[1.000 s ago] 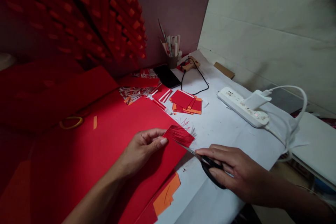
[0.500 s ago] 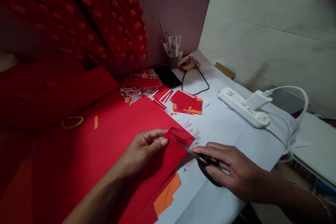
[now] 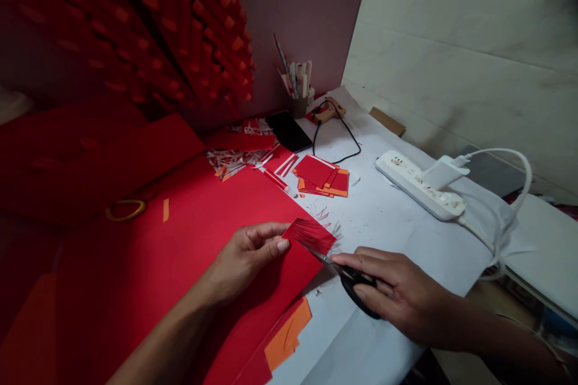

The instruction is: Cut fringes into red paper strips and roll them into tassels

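Note:
Between the thumb and fingers of my left hand [image 3: 253, 255] is the corner of a small red paper piece [image 3: 316, 234], cut into fine strips along its right side. My right hand [image 3: 388, 289] is closed round the black handles of a pair of scissors [image 3: 359, 289], whose blades lie along the lower edge of the red piece. Beneath my left hand spreads a large red sheet [image 3: 189, 264]. Orange paper pieces [image 3: 289, 334] stick out at its near edge. Beyond the hands lies a stack of red and orange squares [image 3: 316, 172].
A white power strip [image 3: 419, 186] with a plugged-in charger lies at the right. Toward the back are a black phone [image 3: 289, 131], a pen cup [image 3: 298, 105], a glue gun [image 3: 332, 109] with a cord, and paper scraps [image 3: 232, 159]. Yellow-handled scissors [image 3: 126, 210] lie left.
The scissors in my right hand have shifted very slightly against the red piece. My left hand stays where it was.

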Demonstrator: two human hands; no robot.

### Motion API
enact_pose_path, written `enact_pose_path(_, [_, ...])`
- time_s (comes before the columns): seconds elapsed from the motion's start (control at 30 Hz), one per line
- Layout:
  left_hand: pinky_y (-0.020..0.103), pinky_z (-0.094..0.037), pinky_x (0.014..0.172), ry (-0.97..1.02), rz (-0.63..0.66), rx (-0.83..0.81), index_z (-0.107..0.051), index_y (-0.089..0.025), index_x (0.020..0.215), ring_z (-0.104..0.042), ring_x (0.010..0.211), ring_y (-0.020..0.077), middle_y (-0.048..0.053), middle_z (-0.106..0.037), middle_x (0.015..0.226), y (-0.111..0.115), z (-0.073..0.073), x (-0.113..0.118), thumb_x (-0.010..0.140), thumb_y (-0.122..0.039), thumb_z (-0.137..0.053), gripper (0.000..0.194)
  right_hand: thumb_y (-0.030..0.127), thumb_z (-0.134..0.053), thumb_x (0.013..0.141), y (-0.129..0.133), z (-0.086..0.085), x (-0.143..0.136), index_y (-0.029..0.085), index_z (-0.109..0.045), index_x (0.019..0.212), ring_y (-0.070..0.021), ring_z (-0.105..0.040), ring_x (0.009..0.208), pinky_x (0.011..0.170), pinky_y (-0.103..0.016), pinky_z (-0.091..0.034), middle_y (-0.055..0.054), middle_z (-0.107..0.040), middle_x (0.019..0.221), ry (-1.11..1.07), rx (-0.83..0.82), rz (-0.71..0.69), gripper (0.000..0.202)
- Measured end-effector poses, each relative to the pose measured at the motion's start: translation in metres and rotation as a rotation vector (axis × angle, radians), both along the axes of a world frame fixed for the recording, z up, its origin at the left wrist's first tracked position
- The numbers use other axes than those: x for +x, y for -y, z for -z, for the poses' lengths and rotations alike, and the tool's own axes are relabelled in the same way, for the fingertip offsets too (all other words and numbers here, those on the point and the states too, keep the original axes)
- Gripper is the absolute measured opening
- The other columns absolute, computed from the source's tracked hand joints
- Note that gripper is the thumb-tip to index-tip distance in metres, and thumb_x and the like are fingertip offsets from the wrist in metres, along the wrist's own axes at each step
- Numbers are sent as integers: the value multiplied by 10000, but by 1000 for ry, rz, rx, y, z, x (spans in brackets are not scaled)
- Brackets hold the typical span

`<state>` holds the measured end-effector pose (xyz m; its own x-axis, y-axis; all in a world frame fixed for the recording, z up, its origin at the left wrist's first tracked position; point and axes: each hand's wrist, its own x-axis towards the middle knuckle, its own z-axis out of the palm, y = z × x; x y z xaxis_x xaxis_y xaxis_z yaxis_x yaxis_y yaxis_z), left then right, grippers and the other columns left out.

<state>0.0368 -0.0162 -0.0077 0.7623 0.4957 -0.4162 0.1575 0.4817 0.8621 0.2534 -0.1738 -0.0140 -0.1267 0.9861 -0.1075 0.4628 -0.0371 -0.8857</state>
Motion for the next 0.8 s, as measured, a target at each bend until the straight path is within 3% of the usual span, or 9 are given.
enact_pose_path(0.23, [258, -504, 766, -18, 17, -11, -753, -256, 1087, -685, 852, 161, 31, -786, 976, 0, -2, -2, 850, -315, -721, 247, 108, -548, 863, 1, 1, -1, 250, -611, 1319, -226, -649, 949, 805, -360, -568, -93, -680, 1086, -59, -34, 25, 481])
enact_pose_path(0.57, [272, -510, 792, 4, 22, -21, -762, -280, 1063, -687, 837, 153, 17, -788, 942, 1, 0, -2, 852, -314, -720, 218, 153, -528, 894, -1, 2, -2, 168, -599, 1334, -224, -644, 888, 786, -375, -556, -117, -677, 1013, -46, -16, -4, 446])
enact_pose_path(0.8, [272, -517, 783, -4, 25, -28, -757, -275, 1075, -693, 850, 158, 24, -787, 940, 0, 1, -3, 858, -309, -713, 224, 136, -524, 899, -3, 1, -1, 212, -594, 1350, -219, -643, 914, 803, -363, -539, -101, -679, 1040, -46, -18, -10, 462])
